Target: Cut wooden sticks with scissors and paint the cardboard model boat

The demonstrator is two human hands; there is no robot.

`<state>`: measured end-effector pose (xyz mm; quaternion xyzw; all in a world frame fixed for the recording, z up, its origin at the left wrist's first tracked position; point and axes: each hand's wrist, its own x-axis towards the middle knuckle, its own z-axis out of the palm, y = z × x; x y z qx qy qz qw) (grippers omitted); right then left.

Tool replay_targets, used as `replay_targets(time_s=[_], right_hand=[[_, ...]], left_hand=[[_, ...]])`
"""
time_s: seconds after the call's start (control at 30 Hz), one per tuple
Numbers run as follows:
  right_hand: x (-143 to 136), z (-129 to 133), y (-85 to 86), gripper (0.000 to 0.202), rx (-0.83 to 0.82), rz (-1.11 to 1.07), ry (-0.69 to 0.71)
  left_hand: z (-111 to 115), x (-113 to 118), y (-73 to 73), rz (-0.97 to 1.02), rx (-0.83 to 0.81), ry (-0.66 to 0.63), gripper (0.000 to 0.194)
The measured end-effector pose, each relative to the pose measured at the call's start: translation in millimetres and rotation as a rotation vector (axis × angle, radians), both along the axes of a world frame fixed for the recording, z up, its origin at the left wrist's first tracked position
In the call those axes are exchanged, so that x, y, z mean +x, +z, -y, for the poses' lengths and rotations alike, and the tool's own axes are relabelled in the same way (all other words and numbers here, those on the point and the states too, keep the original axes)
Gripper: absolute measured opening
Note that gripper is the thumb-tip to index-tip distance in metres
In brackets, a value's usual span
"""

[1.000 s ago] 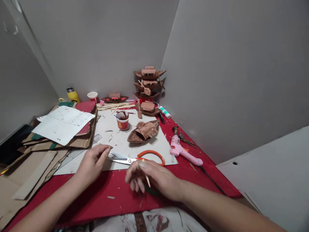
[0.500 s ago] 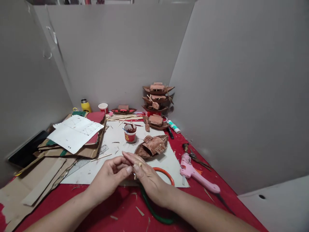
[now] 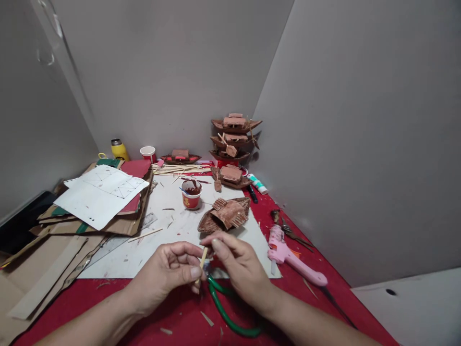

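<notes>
Pinched between the thumb and fingers of my left hand [image 3: 176,269] is a short, pale wooden stick [image 3: 202,259], tilted with its upper end away from me. My right hand [image 3: 239,269] is beside it, index fingertip near or touching the stick's upper end. A pair of green-handled scissors [image 3: 234,324] rests in my right hand, its handle looping below the palm; the lower fingers on it are mostly hidden. Just beyond both hands, a brown model boat [image 3: 228,215] with a ribbed roof lies on the white sheet [image 3: 163,257].
A paper cup of brown paint [image 3: 191,202] stands behind the hands. Stacked model boats [image 3: 236,124] and wooden sticks [image 3: 180,169] are at the back. Cardboard [image 3: 118,228] with a drawn-on paper [image 3: 104,192] lies left. A pink glue gun [image 3: 288,259] and pliers-like tool [image 3: 295,235] lie right.
My hands have moved apart, bringing the stick into view. My right fingers have shifted up and right. The scissors' orange loop no longer shows; the green handle still does.
</notes>
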<state>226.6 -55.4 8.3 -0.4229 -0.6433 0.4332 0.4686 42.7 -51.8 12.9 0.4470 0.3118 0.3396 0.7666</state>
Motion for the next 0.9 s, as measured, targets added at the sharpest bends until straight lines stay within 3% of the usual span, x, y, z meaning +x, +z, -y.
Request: replay_targets(time_s=[0.13,0.33,0.4,0.53,0.6,0.8,0.9], right_hand=[[2.7,1.4,2.0,0.03,-0.135,-0.076,-0.014],[-0.9,2.1,5.9,0.027,-0.21,-0.066,0.169],[4.4,4.6,9.5,0.024,-0.123,0.103,0.169],[25.2,18.0,12.5,0.015,0.124,0.674,0.074],[35.6,27.4,7.7,0.018,0.106,0.863,0.063],[48.3,46.3,-10.2,0.036,0.057,1.098,0.105],[47.6,44.4,-8.8,0.05,0.095,1.122,0.146]], left_hand=[[-2.1,-2.4,-2.4,0.067,-0.037,-0.017,0.025],[-2.9,-2.0,-5.5,0.1,-0.02,-0.053,0.023],[-4.0,-3.4,-5.6,0.115,-0.024,-0.049,0.027],[-11.0,-12.4,1.5,0.122,-0.027,0.011,0.04],[-16.8,-21.1,9.3,0.125,-0.003,0.07,0.042],[-34.1,-53.3,34.1,0.154,0.129,0.386,0.029],[-38.4,-60.6,38.1,0.151,0.144,0.451,0.027]])
